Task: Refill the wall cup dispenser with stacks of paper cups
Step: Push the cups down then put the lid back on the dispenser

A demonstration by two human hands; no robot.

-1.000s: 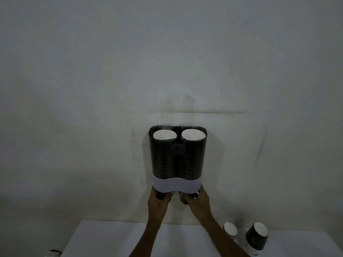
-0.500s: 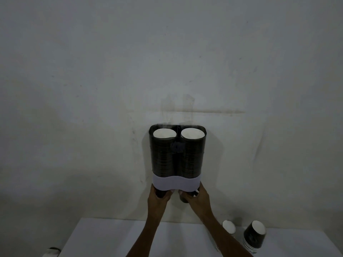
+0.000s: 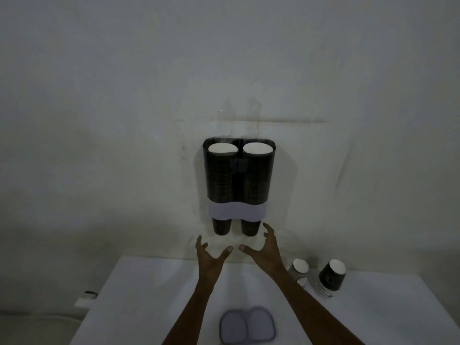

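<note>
Two full stacks of black paper cups [image 3: 238,180] are filling the wall-mounted twin-tube dispenser [image 3: 237,211] while I am hovering my left hand [image 3: 210,257] and right hand [image 3: 267,250], fingers spread and empty, beneath to catch slips.

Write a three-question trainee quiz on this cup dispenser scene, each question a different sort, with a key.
1. True or false: the left hand and the right hand are gripping the dispenser.
2. Which lies on the table, nearest the camera? A) the lid B) a bottle C) a towel
3. Fill in: the spare cup stack stands on the table's ____ side.

Key: 1 false, both hands are open below it; 2 A; 3 right.
</note>
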